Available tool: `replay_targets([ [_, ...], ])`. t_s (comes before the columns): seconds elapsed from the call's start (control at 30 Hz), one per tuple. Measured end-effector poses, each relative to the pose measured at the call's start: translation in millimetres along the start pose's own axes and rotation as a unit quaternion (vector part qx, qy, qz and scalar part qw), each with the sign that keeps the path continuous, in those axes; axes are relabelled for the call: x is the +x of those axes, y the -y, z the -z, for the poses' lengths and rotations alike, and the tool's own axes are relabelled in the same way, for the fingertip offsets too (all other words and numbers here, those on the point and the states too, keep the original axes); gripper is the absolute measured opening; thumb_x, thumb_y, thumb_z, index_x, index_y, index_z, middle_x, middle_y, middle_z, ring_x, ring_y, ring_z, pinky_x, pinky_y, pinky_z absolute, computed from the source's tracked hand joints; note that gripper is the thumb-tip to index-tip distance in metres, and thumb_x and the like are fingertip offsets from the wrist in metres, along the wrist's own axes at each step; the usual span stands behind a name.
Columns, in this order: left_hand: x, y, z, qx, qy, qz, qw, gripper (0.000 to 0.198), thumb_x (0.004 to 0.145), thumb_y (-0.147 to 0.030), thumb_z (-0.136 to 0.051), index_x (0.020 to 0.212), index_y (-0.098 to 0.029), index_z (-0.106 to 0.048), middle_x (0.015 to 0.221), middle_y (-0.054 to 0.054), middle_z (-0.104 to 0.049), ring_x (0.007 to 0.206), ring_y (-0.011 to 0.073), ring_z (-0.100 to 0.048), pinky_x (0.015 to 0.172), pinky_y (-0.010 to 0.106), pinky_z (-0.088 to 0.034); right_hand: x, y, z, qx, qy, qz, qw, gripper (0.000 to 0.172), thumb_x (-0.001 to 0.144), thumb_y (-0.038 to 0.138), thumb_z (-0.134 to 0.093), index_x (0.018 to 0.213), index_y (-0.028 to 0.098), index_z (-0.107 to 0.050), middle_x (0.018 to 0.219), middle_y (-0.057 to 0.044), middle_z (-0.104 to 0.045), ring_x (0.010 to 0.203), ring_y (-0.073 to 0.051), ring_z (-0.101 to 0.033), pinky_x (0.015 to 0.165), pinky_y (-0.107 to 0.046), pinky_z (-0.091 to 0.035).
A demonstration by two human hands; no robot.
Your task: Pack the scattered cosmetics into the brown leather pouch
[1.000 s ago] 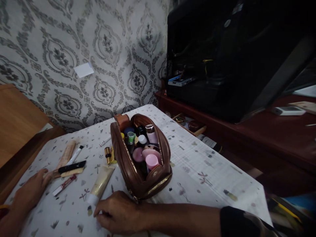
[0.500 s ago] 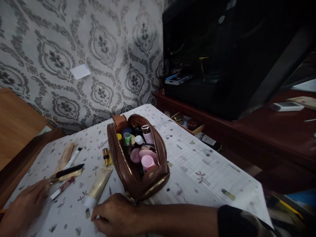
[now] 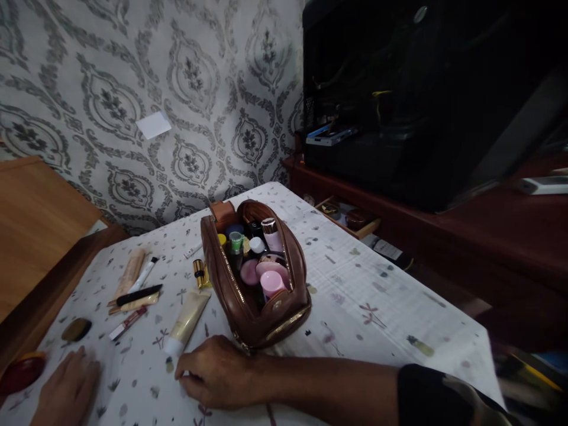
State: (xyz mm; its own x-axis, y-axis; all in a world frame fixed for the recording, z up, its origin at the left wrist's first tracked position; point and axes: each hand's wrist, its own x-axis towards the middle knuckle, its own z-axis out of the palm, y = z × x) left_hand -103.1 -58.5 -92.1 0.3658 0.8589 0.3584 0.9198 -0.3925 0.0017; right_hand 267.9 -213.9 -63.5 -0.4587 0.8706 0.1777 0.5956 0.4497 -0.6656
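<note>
My left hand (image 3: 68, 384) lies low at the left, smeared by motion, its fingers stretched out and nothing seen in them. Just beyond its fingertips is a dark brown oval item (image 3: 77, 329). A round red item (image 3: 22, 373) sits left of it. My right hand (image 3: 217, 371) rests on the cloth with loosely curled fingers and a gap at the thumb, seemingly holding nothing. The white cap of a cream-coloured tube (image 3: 189, 322) lies by its fingertips. Behind my right wrist stands an unzipped brown cosmetic bag (image 3: 222, 290), filled with jars, bottles and a pink-lidded pot (image 3: 271, 284).
Left of the tube lie a lip gloss (image 3: 128, 322), a black slim stick (image 3: 139, 294), a white tube (image 3: 142, 274) and a beige tube (image 3: 131, 272). A gold-and-black small item (image 3: 199, 273) lies by the bag. A dark television (image 3: 399, 106) stands at right above an open drawer (image 3: 350, 219).
My left hand has drawn back from the slim cosmetics toward the lower left, uncovering the brown oval and the red item. My right hand keeps its place by the bag; the view has shifted slightly.
</note>
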Motion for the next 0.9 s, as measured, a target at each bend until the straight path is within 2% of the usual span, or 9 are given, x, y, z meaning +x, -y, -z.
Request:
replay_targets([
  [0.1,-34.1,-8.0,-2.6,-0.022,0.008,0.024,0.999,0.064,0.09,-0.049,-0.04,0.142,-0.013,-0.047,0.132,0.019,-0.064,0.134,0.0408,-0.054,0.111,0.06,-0.047,-0.5,-0.5,-0.7,0.002,-0.008,0.001,1.0,0.024,0.095,0.029,-0.056,0.11,0.019,-0.073,0.095,-0.006,-0.079,0.085,-0.02,-0.073,0.071,-0.024,-0.046],
  [0.2,-51.8,-32.3,4.8,-0.054,0.017,-0.001,0.998,0.062,0.092,-0.045,-0.04,0.147,-0.016,-0.042,0.14,0.017,-0.06,0.131,0.0363,-0.058,0.107,0.054,-0.052,-1.0,-0.2,-0.5,0.005,-0.019,0.006,1.0,0.022,0.094,0.028,-0.057,0.107,0.019,-0.073,0.092,-0.005,-0.078,0.081,-0.019,-0.071,0.069,-0.024,-0.044],
  [0.3,-49.2,-59.4,20.8,-0.05,0.041,-0.007,0.998,0.053,0.088,-0.042,-0.047,0.138,-0.026,-0.053,0.128,0.009,-0.069,0.117,0.0327,-0.067,0.094,0.046,-0.06,-1.3,2.3,2.4,0.001,-0.006,0.005,1.0,0.023,0.095,0.027,-0.056,0.109,0.018,-0.073,0.094,-0.007,-0.078,0.084,-0.02,-0.072,0.069,-0.025,-0.043],
  [0.4,-35.1,-79.2,35.0,-0.032,0.069,-0.028,0.997,0.045,0.087,-0.042,-0.048,0.128,-0.027,-0.061,0.123,0.008,-0.07,0.112,0.0306,-0.07,0.085,0.04,-0.062,-1.4,5.2,6.3,-0.012,0.008,-0.001,1.0,0.024,0.095,0.027,-0.056,0.111,0.018,-0.072,0.096,-0.008,-0.078,0.087,-0.021,-0.072,0.069,-0.025,-0.043],
  [0.53,-19.2,-98.1,32.3,-0.019,0.1,-0.058,0.993,0.043,0.091,-0.044,-0.046,0.124,-0.025,-0.064,0.119,0.008,-0.069,0.112,0.029,-0.069,0.085,0.04,-0.061,-1.4,5.7,7.6,-0.026,0.004,0.001,1.0,0.023,0.096,0.029,-0.055,0.106,0.018,-0.072,0.091,-0.006,-0.078,0.081,-0.019,-0.07,0.067,-0.024,-0.042],
  [0.63,-18.2,-113.2,13.9,-0.015,0.063,-0.074,0.995,0.048,0.095,-0.047,-0.042,0.133,-0.021,-0.058,0.128,0.012,-0.065,0.117,0.0305,-0.065,0.096,0.048,-0.057,-1.3,4.1,5.6,-0.027,-0.006,0.006,1.0,0.024,0.097,0.031,-0.053,0.101,0.018,-0.072,0.088,-0.006,-0.077,0.079,-0.019,-0.07,0.064,-0.025,-0.039],
  [0.73,-25.6,-128.4,-1.9,-0.03,-0.013,-0.151,0.988,0.051,0.099,-0.041,-0.041,0.145,-0.02,-0.047,0.142,0.015,-0.057,0.135,0.0334,-0.053,0.106,0.054,-0.052,-1.1,2.5,3.1,-0.024,-0.01,0.007,1.0,0.023,0.097,0.032,-0.052,0.1,0.019,-0.072,0.087,-0.006,-0.077,0.078,-0.019,-0.07,0.064,-0.025,-0.039],
  [0.83,-35.9,-139.7,0.4,-0.066,-0.037,-0.201,0.977,0.057,0.101,-0.032,-0.039,0.156,-0.024,-0.032,0.154,0.014,-0.049,0.144,0.0336,-0.044,0.109,0.054,-0.051,-1.0,2.1,2.0,-0.015,-0.017,0.01,1.0,0.021,0.096,0.03,-0.054,0.102,0.019,-0.072,0.087,-0.005,-0.077,0.079,-0.018,-0.07,0.065,-0.024,-0.04],
  [0.9,-41.2,-142.7,9.6,-0.096,-0.003,-0.183,0.979,0.062,0.101,-0.029,-0.04,0.16,-0.029,-0.023,0.161,0.011,-0.041,0.146,0.0305,-0.043,0.113,0.051,-0.049,-1.1,2.5,2.6,-0.008,-0.017,0.011,1.0,0.02,0.095,0.029,-0.056,0.103,0.019,-0.072,0.089,-0.005,-0.077,0.08,-0.018,-0.071,0.066,-0.024,-0.041],
])
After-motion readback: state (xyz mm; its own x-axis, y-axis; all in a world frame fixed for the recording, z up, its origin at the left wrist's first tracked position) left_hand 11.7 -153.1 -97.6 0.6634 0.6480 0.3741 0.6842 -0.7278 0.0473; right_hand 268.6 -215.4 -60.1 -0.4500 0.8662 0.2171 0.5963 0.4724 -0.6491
